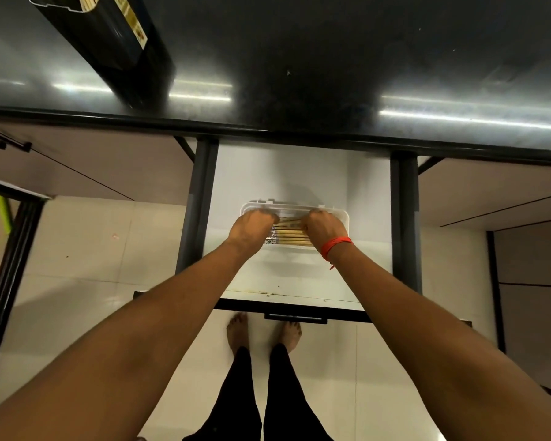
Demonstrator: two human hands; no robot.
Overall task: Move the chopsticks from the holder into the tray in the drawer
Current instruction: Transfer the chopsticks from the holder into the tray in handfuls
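Note:
A white tray [342, 218] lies in the open white drawer [245, 173] under the counter. Several pale wooden chopsticks [290, 233] lie side by side in the tray. My left hand [252, 229] rests over the left ends of the chopsticks, fingers curled down on them. My right hand [323, 227], with an orange wristband, covers their right ends the same way. Whether the fingers grip or only press the chopsticks is hidden. The tall black holder [109, 36] stands on the counter at the far left, with chopstick ends [88, 1] showing in its mouth.
The dark glossy counter [331, 74] runs across the top. Dark drawer rails [199, 202] flank the drawer, and its front with a black handle [295, 318] is near my feet. Cabinet fronts stand on both sides over a white tiled floor.

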